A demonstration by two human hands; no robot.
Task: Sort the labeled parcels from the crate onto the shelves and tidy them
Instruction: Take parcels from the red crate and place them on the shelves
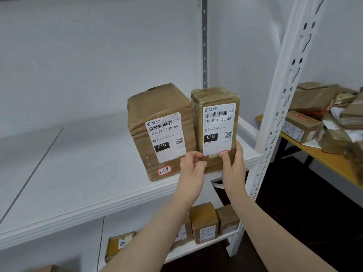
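Placement step here, and it looks nearly done: the narrow parcel [216, 122] stands upright at the right end of the upper shelf [78, 183]. It is close to the front edge and snug against the larger parcel [157, 124] on its left. Both hands are on its lower end.

The left hand [191, 169] has its fingers [194, 157] curled in tight at the lower left corner, thumb laid on the front face, pinching that corner. The right hand [234, 167] wraps the lower right corner, with its thumb [227, 160] pressed over the parcel's red-bordered sticker [223, 153], so the writing there can't be read. One finger runs up the right edge and the rest are hidden behind the box.

The neighbour's sticker [164, 170] reads 3-2-8, and both white labels show the same 010 code, so I'd judge this one belongs in this slot.

What's next, as I read it: square the narrow parcel so its face lines up with the larger one, nudge it back from the lip, then let go with both hands. It's tall and slim, so it may tip if released while leaning.

The white post [275, 105] stands just right of it, leaving little room that side. More parcels sit on the lower shelf [204, 222], and a heap waits on the bench [330, 163] far right. The crate isn't in view.
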